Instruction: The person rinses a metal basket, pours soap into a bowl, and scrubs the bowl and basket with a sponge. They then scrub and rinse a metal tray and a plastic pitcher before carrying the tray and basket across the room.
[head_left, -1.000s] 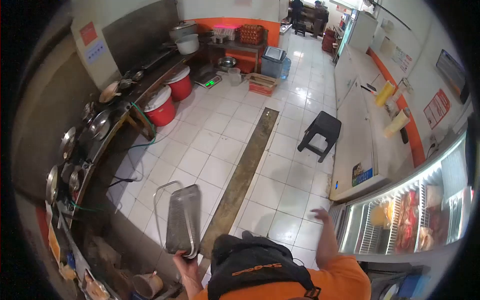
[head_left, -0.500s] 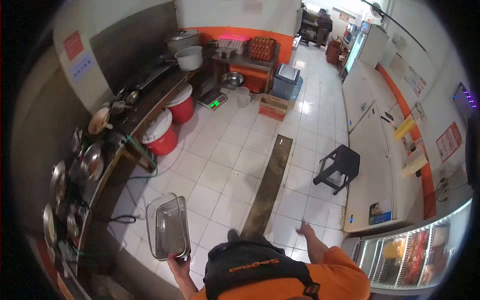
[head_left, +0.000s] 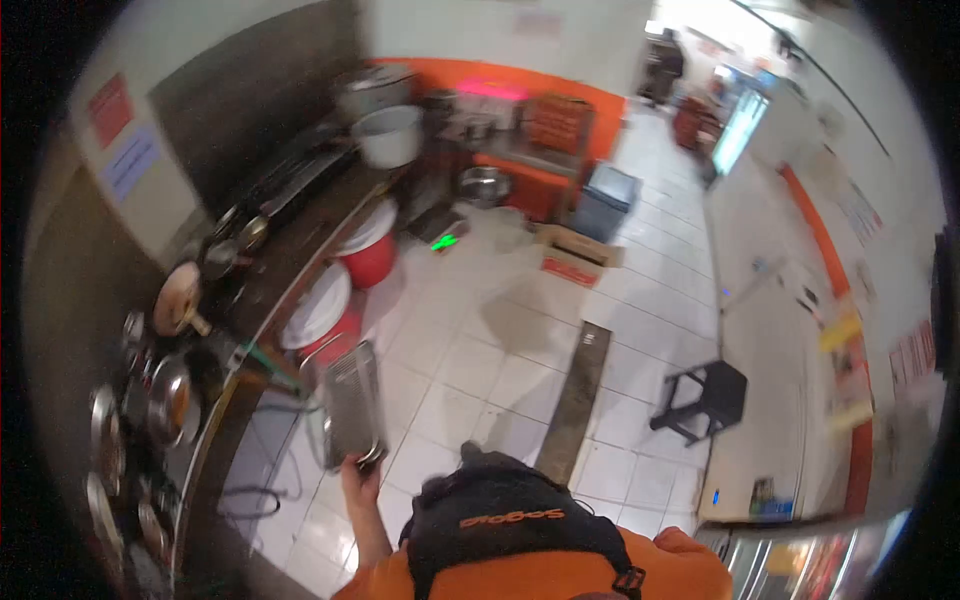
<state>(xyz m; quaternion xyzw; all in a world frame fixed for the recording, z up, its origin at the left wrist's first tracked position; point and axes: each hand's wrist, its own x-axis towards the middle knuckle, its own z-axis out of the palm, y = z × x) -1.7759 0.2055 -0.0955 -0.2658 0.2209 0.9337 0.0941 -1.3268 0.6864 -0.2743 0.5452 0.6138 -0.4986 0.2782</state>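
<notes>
My left hand (head_left: 361, 478) is closed on the near end of a metal mesh basket (head_left: 352, 405), holding it out in front of my left side above the tiled floor. A second wire rim shows along the left of the basket, smeared by motion. Past its far end stand two red buckets with white lids, the nearer bucket (head_left: 345, 335) overlapped by the basket in this view. On my right only the orange sleeve (head_left: 685, 545) shows, and my right hand is out of sight.
A counter with pans (head_left: 175, 400) runs along the left wall. Ahead are a scale (head_left: 437, 232), a cardboard box (head_left: 577, 256) and a grey bin (head_left: 606, 203). A black stool (head_left: 705, 398) stands by white freezers (head_left: 765, 400) on the right. A person (head_left: 664, 65) is far back.
The basket and my left hand have moved forward, toward the red buckets. My right hand has dropped out of view. The whole view has shifted as I advance.
</notes>
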